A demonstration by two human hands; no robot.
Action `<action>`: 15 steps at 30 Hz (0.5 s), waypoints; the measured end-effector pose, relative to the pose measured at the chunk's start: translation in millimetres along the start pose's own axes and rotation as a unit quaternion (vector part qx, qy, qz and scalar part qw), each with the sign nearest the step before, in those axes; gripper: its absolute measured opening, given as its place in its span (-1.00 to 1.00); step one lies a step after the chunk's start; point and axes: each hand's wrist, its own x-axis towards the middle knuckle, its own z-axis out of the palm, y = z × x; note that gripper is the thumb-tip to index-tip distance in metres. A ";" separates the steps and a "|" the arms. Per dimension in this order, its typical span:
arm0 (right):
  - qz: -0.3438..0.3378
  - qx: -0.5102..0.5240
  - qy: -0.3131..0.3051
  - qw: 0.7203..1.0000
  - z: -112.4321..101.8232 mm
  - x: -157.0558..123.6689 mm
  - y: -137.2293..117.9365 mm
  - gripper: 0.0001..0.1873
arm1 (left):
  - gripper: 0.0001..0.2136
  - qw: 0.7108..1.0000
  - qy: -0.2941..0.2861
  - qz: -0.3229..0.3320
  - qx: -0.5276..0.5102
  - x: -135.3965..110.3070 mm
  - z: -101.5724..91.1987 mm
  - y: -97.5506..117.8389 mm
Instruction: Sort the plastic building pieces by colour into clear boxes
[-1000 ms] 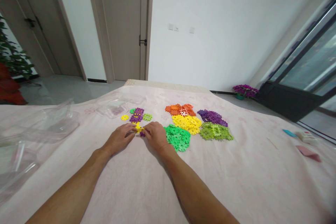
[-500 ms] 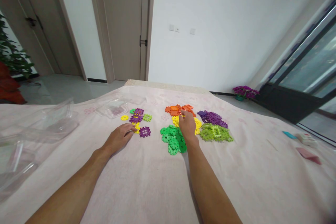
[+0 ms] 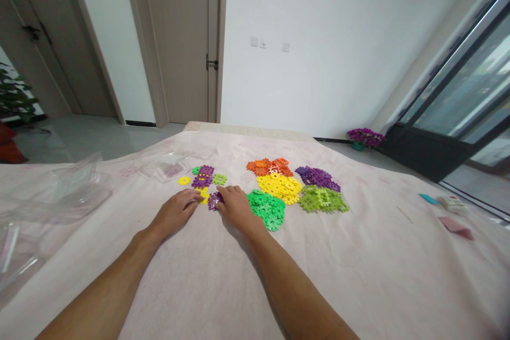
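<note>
My left hand point(image 3: 177, 209), its fingers curled together, holds the edge of a yellow snowflake-shaped plastic piece point(image 3: 204, 196) on the cloth. Close beside it my right hand point(image 3: 236, 206) has its fingers closed on a purple square interlocking piece point(image 3: 214, 201), which they partly cover. Just beyond lie joined purple pieces point(image 3: 203, 176) with a little yellow showing in them. Around these are a light green piece point(image 3: 219, 179), a round yellow piece point(image 3: 184, 180) and a small green piece point(image 3: 196, 170).
Piles of green point(image 3: 269, 209), yellow point(image 3: 279, 187), orange point(image 3: 263, 166), purple point(image 3: 319, 178) and lime pieces point(image 3: 332, 201) spread to the right. Clear plastic containers point(image 3: 85, 186) stand at the left. A white box point(image 3: 453, 204) and a pink item point(image 3: 456, 227) lie far right on the cloth-covered table.
My right hand has moved left and nearer, from over the orange and yellow piles to the purple square piece. My left hand stays by the yellow piece. The view has shifted slightly.
</note>
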 end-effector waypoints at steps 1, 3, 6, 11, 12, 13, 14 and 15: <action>0.003 -0.003 0.006 1.000 -2.8 0.8 1.3 -0.49 | -0.73 1.000 0.001 -0.001 0.000 -0.1 0.0 0.0; 0.010 0.007 0.004 1.000 -10.3 2.8 4.4 -0.59 | -0.73 1.000 0.002 -0.005 0.000 -0.3 -0.3 0.5; 0.028 0.072 -0.017 0.997 -24.1 5.5 14.8 -0.75 | -0.73 1.000 -0.003 -0.008 0.002 -0.8 -1.4 1.2; 0.096 0.182 0.040 0.978 -45.8 4.2 59.2 -0.83 | -0.71 1.000 -0.008 -0.008 0.003 -1.0 -1.3 -0.8; 0.119 0.198 0.064 0.971 -48.9 2.8 71.2 -0.82 | -0.70 1.000 -0.008 -0.008 0.005 -1.0 -0.9 -1.9; 0.144 0.213 0.090 0.962 -51.6 0.9 83.4 -0.81 | -0.70 1.000 -0.008 -0.009 0.007 -0.8 -0.3 -3.1; 0.173 0.228 0.117 0.951 -53.8 -1.1 95.8 -0.80 | -0.69 1.000 -0.009 -0.009 0.007 -0.7 0.4 -4.5; 0.202 0.242 0.146 0.938 -55.7 -3.5 108.0 -0.79 | -0.69 1.000 -0.008 -0.010 0.008 -0.6 1.1 -5.9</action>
